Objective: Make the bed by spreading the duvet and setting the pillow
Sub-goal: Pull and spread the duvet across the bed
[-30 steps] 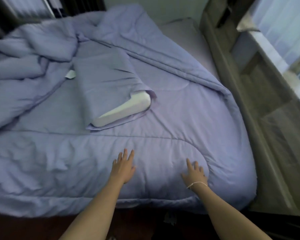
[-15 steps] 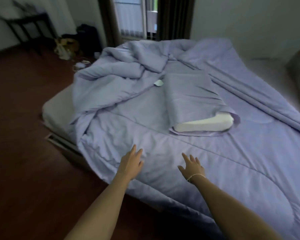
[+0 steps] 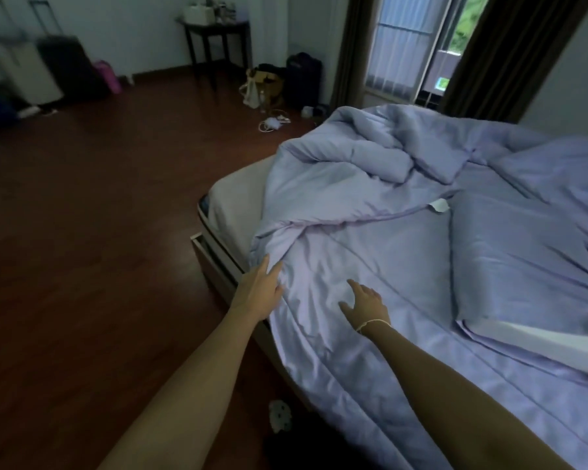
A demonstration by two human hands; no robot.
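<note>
A lilac duvet (image 3: 381, 252) covers the bed, flat on the near side and bunched in a heap toward the far left corner. On top of it at the right lies a pillow (image 3: 523, 259) in a matching lilac case, its white foam end showing. My left hand (image 3: 260, 290) touches the duvet's folded left edge at the bed's side, fingers spread. My right hand (image 3: 365, 301) rests flat on the duvet a little to the right, fingers apart. Neither hand grips the fabric.
The bare mattress (image 3: 238, 201) and bed frame (image 3: 214, 256) show at the left corner. Dark wooden floor (image 3: 99, 232) stretches left. Suitcases (image 3: 62, 69), a side table (image 3: 218, 39), bags (image 3: 269, 86) and cables stand along the far wall. A curtained window (image 3: 408, 45) is behind the bed.
My view has swung left along the bed's edge. Both hands have slid left over the duvet, and the left hand now reaches its folded left edge.
</note>
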